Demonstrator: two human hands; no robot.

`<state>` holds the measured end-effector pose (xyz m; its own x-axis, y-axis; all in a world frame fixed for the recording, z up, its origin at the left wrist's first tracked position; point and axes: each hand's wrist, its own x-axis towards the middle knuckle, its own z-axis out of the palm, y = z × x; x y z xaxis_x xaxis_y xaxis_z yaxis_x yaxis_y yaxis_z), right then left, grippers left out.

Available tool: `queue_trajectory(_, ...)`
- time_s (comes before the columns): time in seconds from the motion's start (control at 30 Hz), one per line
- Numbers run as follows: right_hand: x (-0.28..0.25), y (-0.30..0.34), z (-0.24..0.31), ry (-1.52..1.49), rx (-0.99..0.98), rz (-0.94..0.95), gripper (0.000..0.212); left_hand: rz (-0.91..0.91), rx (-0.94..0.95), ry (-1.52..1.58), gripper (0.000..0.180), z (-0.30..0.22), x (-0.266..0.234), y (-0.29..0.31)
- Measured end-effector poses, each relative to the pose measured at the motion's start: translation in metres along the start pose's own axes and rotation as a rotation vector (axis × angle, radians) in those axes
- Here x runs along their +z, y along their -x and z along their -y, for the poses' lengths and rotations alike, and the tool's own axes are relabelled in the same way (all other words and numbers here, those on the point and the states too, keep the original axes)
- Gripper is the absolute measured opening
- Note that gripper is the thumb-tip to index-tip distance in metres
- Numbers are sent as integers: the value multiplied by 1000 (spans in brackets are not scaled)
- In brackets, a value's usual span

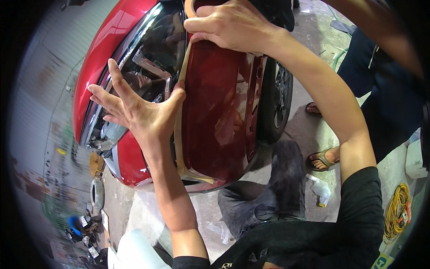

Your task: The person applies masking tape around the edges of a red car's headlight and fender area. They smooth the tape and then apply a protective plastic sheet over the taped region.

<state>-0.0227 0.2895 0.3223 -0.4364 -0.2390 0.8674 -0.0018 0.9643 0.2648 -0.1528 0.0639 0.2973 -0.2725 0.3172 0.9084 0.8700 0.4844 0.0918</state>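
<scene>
A glossy red car panel [215, 112] is in front of me, beside a dark headlight [154, 54]. Pale masking tape [179, 134] runs along the panel's edge next to the headlight and bends round its near corner. My left hand [143, 112] has its fingers spread over the headlight, with the thumb on the tape line. At the far end, my right hand [233, 27] is closed on a roll of masking tape [190, 8], partly cut off by the frame's top. From its fingertips a narrow strip stretches along the edge toward my left thumb.
The car's wheel [278, 98] stands right of the panel. Another person in dark trousers and sandals [323, 159] is close on my right. A coiled yellow cable [397, 213] and a white scrap [320, 190] lie on the floor. A loose tyre [97, 194] is at left.
</scene>
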Motion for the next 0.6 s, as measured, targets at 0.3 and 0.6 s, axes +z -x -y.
queue_trajectory(0.3, 10, -6, 4, -84, 49, -37, 15, 41, 145, -94, 131, -5, -2, -15)
queue_trajectory(0.6, 10, -8, 11, 109, 142, -21, 25, -4, 316, -159, 124, -20, 14, -48)
